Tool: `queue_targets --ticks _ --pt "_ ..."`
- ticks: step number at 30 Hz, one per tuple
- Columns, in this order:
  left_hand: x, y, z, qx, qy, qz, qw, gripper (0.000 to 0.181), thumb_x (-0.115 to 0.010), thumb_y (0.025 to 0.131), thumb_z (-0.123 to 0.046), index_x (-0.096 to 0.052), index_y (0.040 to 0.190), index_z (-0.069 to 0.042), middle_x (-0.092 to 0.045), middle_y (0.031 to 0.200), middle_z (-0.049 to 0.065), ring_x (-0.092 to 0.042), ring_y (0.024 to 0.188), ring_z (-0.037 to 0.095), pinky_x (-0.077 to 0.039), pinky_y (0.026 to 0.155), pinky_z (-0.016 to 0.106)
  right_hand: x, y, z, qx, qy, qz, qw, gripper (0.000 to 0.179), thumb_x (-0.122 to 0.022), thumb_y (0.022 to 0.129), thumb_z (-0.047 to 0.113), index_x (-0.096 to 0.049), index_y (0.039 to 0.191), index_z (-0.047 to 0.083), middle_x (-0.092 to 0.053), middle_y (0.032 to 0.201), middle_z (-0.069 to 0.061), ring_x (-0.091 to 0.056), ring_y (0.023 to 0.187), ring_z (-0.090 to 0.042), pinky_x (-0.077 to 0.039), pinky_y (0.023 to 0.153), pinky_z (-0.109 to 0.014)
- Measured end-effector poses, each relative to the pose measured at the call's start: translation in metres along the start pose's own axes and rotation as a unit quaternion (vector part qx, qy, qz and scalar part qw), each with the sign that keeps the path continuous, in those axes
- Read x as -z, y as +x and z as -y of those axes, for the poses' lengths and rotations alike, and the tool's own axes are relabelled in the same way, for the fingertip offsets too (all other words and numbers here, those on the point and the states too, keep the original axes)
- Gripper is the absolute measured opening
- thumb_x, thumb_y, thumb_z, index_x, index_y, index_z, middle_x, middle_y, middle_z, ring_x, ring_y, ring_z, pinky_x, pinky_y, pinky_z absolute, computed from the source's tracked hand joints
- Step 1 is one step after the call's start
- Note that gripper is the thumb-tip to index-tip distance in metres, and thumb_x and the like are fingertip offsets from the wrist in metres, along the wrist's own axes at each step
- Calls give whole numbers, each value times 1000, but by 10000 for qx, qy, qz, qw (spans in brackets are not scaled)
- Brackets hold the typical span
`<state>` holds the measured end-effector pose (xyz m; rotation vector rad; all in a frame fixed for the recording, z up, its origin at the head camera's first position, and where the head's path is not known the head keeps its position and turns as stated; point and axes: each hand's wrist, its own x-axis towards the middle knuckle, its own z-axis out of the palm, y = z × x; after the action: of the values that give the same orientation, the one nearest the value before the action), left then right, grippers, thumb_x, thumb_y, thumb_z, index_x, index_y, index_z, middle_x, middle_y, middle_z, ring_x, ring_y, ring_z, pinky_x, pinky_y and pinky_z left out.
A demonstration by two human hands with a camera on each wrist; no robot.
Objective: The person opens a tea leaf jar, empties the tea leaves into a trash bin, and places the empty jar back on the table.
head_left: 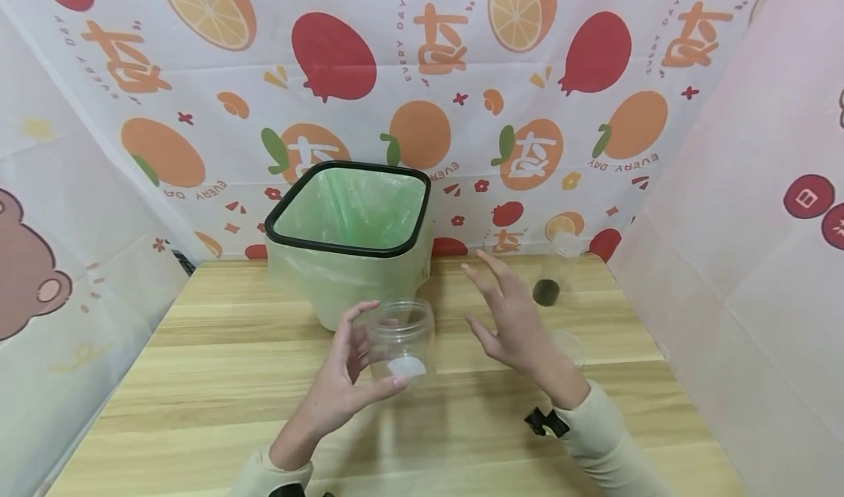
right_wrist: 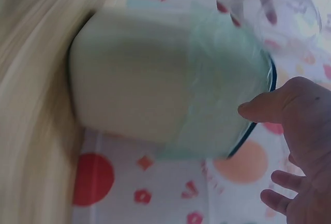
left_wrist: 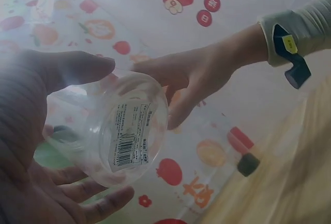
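Note:
My left hand (head_left: 343,387) holds a clear plastic jar (head_left: 400,339), fingers and thumb curled round its sides. The jar is lidless and raised above the table, in front of the bin. A white printed label with a barcode (left_wrist: 130,150) shows on its base in the left wrist view. To the right of the jar, my right hand (head_left: 514,321) hangs in the air with fingers spread and nothing in it. Behind the jar stands a pale waste bin (head_left: 349,284) with a black rim and a thin green plastic liner (head_left: 369,204) folded over its edge.
At the back right of the wooden table (head_left: 217,380) stands a clear container (head_left: 560,262) with something dark at its bottom. A clear round lid-like disc (head_left: 570,347) lies nearer, partly behind the right wrist. Fruit-printed cloth (head_left: 461,130) hangs behind and at both sides.

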<state>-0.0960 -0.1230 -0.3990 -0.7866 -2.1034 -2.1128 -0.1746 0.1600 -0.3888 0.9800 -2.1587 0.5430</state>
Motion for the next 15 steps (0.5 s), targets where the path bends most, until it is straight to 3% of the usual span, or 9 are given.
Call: queue_targets --ticks 8,15 --pt "-13 -5 19 351 330 -2 9988 102 -84 77 -1 -19 155 -13 -52 144 20 -65 116 11 -54 101 29 11 -40 -32 -1018 -272 403 9936 80 -84 79 12 -45 148 8 -41 155 -24 -53 122 -39 -50 93 -56" --pt "-22 -10 29 929 530 -77 9942 107 -89 74 -9 -23 156 -29 -52 144 14 -61 118 8 -54 99 26 12 -72 -56 -1539 -264 413 9869 76 -86 76 6 -50 142 -1 -43 150 -29 -48 131 -47 -45 105 -63"
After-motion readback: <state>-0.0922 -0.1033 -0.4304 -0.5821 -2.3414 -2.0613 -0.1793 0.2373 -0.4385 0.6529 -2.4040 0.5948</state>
